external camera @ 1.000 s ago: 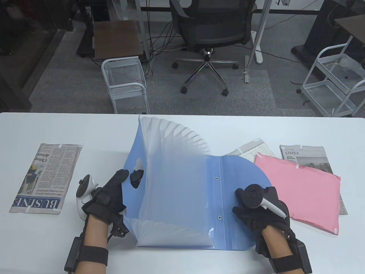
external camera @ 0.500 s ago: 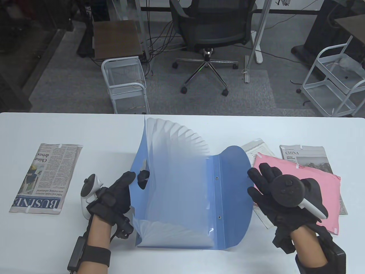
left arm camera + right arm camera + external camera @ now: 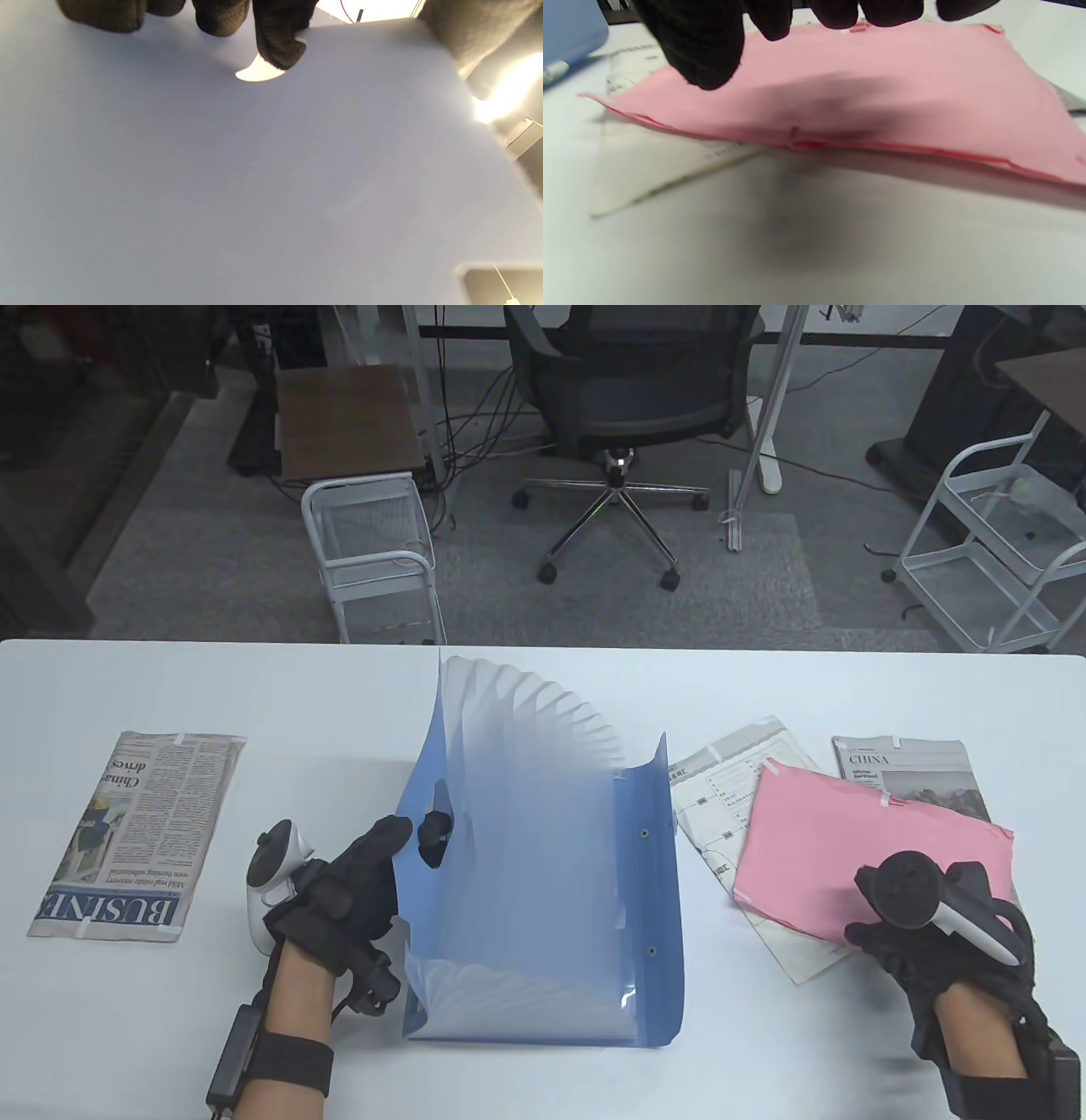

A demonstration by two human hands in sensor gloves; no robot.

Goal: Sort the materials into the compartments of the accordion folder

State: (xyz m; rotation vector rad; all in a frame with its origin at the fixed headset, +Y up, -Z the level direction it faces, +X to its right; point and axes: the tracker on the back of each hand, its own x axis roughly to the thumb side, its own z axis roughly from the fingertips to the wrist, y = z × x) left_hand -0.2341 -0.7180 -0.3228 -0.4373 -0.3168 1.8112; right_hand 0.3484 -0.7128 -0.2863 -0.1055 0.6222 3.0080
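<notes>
The blue accordion folder (image 3: 543,891), mid-bench, is held fanned open by the left hand (image 3: 339,891), which grips its front cover. The pink packet (image 3: 857,848), toward the right edge, is reached by the right hand (image 3: 942,933), fingers spread above its near edge, nothing clamped. Next, a pinch and lift toward a compartment seem called for.

Grey carpeted floor (image 3: 170,560) beyond white table (image 3: 254,695); black mesh office chair (image 3: 632,381), white wire trolleys (image 3: 373,551), brown wooden side table (image 3: 349,420).

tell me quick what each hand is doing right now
Left hand: grips the blue folder cover.
Right hand: open above the pink sheet, holding nothing.
</notes>
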